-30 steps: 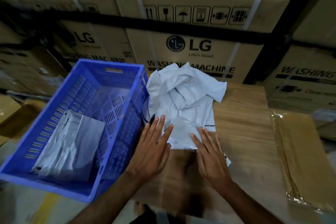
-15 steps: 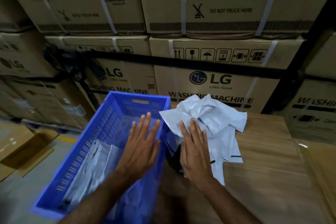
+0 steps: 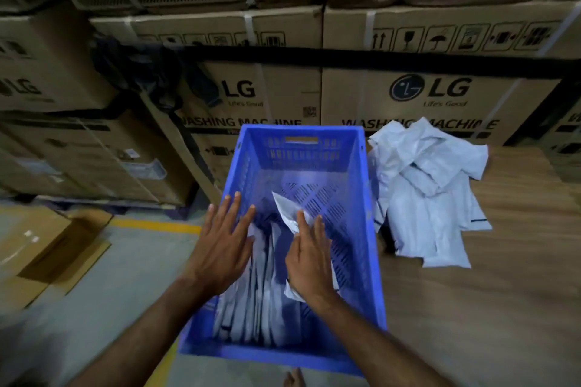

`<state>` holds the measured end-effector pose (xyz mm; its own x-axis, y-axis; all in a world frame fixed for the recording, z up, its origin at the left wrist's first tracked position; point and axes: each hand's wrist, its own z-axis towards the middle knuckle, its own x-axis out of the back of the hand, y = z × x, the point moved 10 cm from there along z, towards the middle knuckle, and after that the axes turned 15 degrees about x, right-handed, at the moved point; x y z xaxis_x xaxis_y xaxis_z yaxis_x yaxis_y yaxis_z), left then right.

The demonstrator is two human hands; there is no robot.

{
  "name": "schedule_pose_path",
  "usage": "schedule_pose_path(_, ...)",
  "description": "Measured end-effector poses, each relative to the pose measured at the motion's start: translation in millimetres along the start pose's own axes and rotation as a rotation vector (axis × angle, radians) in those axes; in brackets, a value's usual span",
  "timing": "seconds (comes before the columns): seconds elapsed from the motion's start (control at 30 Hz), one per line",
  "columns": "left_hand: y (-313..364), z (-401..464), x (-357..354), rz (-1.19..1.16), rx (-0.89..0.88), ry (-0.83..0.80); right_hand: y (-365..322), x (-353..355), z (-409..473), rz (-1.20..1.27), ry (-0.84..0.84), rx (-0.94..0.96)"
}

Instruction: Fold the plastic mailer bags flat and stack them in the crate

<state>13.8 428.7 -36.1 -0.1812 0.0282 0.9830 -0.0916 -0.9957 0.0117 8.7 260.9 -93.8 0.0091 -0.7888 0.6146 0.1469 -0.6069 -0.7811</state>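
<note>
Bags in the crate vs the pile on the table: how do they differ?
The bags in the crate lie flattened in overlapping layers; the pile on the table is crumpled and spread loosely. The crate bags sit inside the blue crate under both hands, left hand and right hand; the pile lies untouched on the wooden table. Both are pale plastic mailers.

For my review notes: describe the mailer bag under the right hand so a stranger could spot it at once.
Find the blue crate at centre. Inside, folded bags lie flat; the right hand rests on one white bag. Unlike them, its corner sticks up.
</note>
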Motion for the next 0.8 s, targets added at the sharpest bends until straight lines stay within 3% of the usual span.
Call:
schedule_pose_path(0.1,-12,-8,-7,-0.022,-0.035,-0.008,24,-39,-21,-0.022,-0.157,-0.134)
schedule_pose_path(0.23,-17,-9,-16,-0.121,-0.038,-0.049,32,-91,-58,0.051,-0.543,-0.227)
schedule_pose_path(0.3,-18,-9,-19,-0.168,-0.035,-0.053,32,-95,-68,0.051,-0.646,-0.283)
schedule_pose_path(0.6,-22,-10,-20,-0.231,0.01,-0.057,17,-95,-51,0.178,-0.488,-0.552)
schedule_pose_path(0.8,-21,-9,-16,-0.268,0.001,-0.027,12,-106,-55,0.349,-0.405,-0.565)
